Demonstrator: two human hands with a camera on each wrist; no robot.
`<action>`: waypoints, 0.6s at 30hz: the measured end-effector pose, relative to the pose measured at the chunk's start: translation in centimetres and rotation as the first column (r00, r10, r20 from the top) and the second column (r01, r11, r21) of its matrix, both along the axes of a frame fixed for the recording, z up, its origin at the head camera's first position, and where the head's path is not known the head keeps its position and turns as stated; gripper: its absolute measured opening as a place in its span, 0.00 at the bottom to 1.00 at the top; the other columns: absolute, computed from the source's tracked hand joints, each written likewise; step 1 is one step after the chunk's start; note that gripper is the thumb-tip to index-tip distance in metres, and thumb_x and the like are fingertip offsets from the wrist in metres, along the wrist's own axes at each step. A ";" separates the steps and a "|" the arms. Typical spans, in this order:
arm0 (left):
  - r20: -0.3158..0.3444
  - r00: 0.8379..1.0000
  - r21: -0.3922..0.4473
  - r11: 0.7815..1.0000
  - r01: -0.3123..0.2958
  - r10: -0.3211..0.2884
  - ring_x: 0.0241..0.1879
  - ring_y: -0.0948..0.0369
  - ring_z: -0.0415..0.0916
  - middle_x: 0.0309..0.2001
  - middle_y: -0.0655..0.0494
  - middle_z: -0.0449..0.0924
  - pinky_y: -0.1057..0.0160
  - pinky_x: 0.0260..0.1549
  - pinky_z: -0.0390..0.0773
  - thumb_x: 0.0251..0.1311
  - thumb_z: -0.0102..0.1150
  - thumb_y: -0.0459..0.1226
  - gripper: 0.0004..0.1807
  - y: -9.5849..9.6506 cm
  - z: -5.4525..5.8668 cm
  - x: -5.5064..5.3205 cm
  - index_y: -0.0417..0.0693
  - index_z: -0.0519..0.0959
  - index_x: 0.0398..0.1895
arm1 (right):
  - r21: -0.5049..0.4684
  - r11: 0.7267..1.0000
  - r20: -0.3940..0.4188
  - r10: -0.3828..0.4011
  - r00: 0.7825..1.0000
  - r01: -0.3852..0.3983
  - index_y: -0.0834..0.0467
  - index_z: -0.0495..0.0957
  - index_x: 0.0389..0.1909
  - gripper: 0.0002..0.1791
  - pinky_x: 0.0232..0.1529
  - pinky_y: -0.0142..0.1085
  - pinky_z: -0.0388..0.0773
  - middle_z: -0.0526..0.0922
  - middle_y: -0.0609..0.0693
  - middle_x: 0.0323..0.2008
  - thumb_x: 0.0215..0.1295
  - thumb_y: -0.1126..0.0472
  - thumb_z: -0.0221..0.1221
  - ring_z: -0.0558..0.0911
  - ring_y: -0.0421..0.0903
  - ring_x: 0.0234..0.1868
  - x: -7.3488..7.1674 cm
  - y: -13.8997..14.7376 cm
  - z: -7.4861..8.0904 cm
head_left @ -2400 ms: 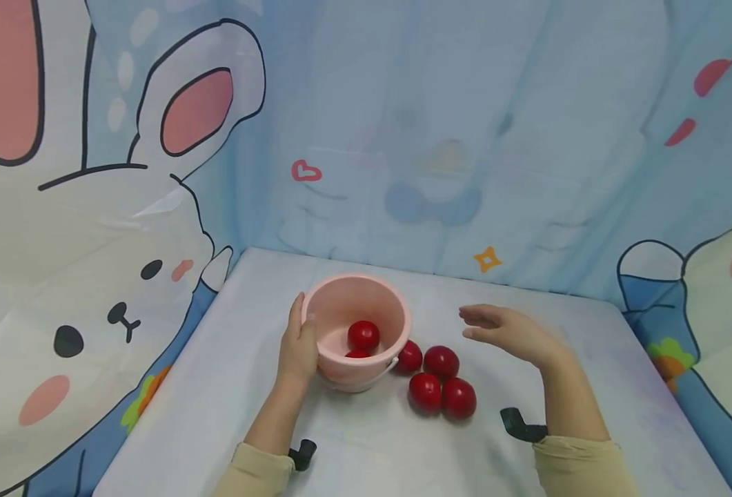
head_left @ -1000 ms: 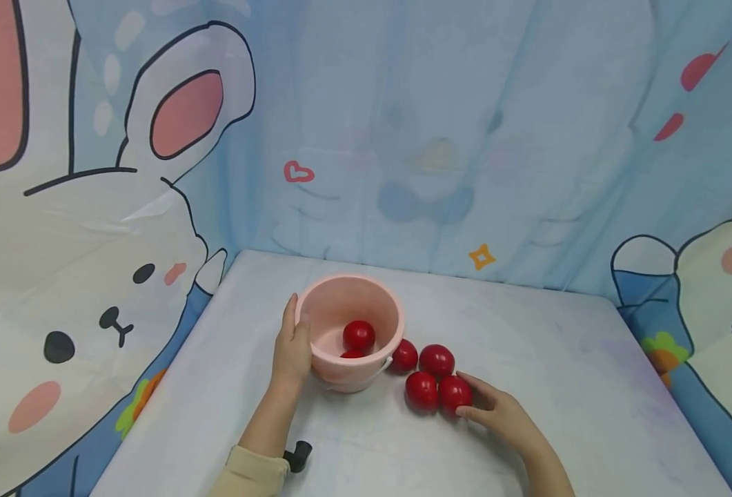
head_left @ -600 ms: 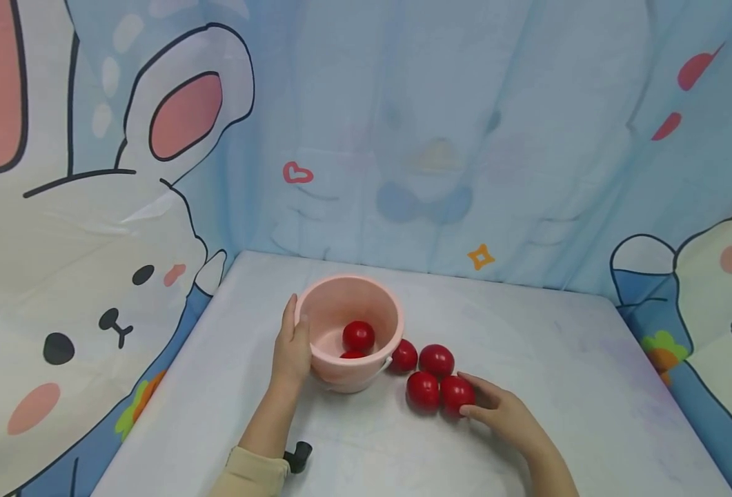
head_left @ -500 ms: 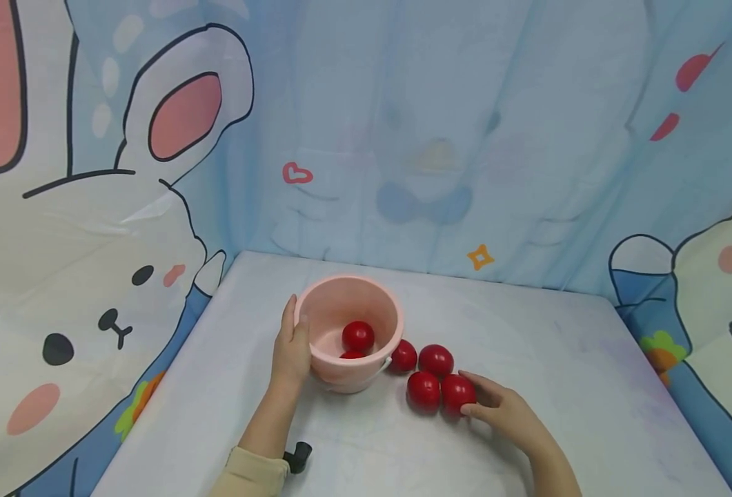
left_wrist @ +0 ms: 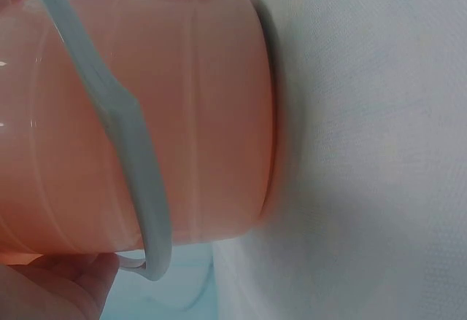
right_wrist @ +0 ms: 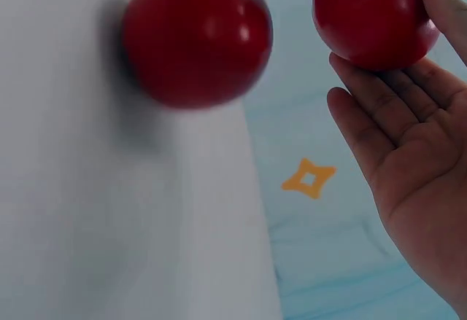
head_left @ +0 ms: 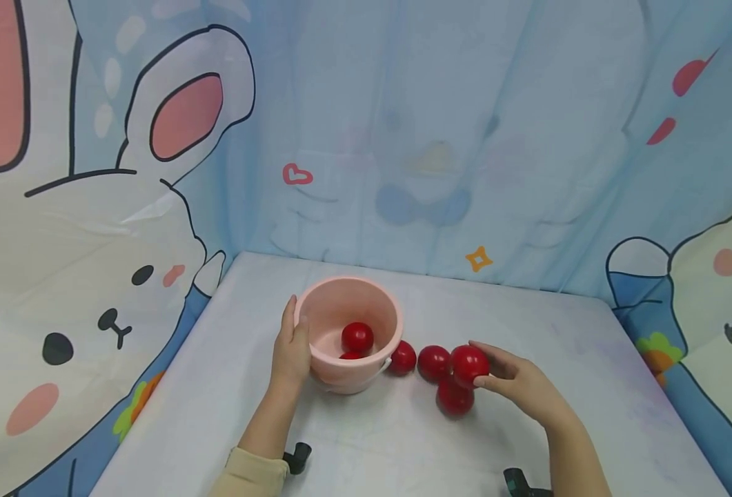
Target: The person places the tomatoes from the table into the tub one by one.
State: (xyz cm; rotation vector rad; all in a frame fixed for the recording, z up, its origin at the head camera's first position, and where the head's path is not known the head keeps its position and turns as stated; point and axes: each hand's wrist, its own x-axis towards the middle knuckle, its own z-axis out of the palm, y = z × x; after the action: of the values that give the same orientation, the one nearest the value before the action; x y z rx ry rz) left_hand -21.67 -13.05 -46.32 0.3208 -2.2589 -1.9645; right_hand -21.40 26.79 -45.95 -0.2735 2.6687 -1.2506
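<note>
A pink bucket [head_left: 347,376] with a pale handle [left_wrist: 135,145] stands on the table, tilted a little toward me in the head view. My left hand [head_left: 291,352] grips its left side, thumb near the rim. Inside lies a glossy red apple [head_left: 357,337], with part of a second showing over the front rim. My right hand [head_left: 521,383] holds another red apple [head_left: 470,366] between thumb and fingers, raised off the table. Below it sits a loose apple [head_left: 455,399]; farther left are one apple [head_left: 434,364] and another apple [head_left: 402,358] beside the bucket.
The white-covered table [head_left: 366,449] ends at a blue curtain [head_left: 341,103] printed with cartoon figures behind it. A printed rabbit [head_left: 123,276] covers the cloth on the left. Black wrist mounts [head_left: 299,457] sit on both forearms.
My right hand has come down to the apples, grasped the front right one and lifted it. The front left apple has rolled right. My left hand stays on the bucket.
</note>
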 end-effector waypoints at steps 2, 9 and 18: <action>0.006 1.000 0.004 1.000 -0.002 0.002 0.79 0.60 0.45 0.78 0.74 0.48 0.42 0.71 0.59 0.74 0.33 0.58 0.28 0.0 0.1 0.0 0.85 0.45 0.75 | 0.006 1.000 -0.028 0.018 0.999 -0.018 0.45 0.65 0.72 0.42 0.52 0.52 0.83 0.71 0.58 0.68 0.56 0.41 0.68 0.72 0.64 0.67 -0.2 0.1 0.8; -0.021 1.000 -0.007 1.000 -0.001 0.001 0.79 0.58 0.44 0.79 0.69 0.48 0.42 0.74 0.55 0.74 0.32 0.57 0.29 -0.1 -0.1 -0.1 0.78 0.46 0.77 | 0.017 0.998 -0.077 0.063 0.995 -0.062 0.43 0.64 0.73 0.41 0.51 0.53 0.83 0.73 0.59 0.67 0.59 0.43 0.67 0.74 0.64 0.65 -1.0 0.1 3.1; -0.034 0.999 -0.005 1.000 -0.001 0.001 0.79 0.59 0.44 0.78 0.68 0.48 0.43 0.75 0.51 0.74 0.32 0.55 0.29 -0.2 -0.2 -0.2 0.77 0.47 0.77 | 0.015 0.996 -0.094 0.086 0.992 -0.085 0.42 0.63 0.73 0.41 0.51 0.52 0.83 0.72 0.58 0.67 0.59 0.43 0.67 0.73 0.63 0.66 -2.1 -0.2 4.7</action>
State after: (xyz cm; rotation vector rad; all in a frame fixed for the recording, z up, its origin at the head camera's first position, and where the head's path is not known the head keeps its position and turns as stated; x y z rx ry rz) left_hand -21.84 -13.23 -46.56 0.2854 -2.2417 -1.9488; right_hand -23.54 26.59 -41.28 -0.4511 2.7093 -1.2263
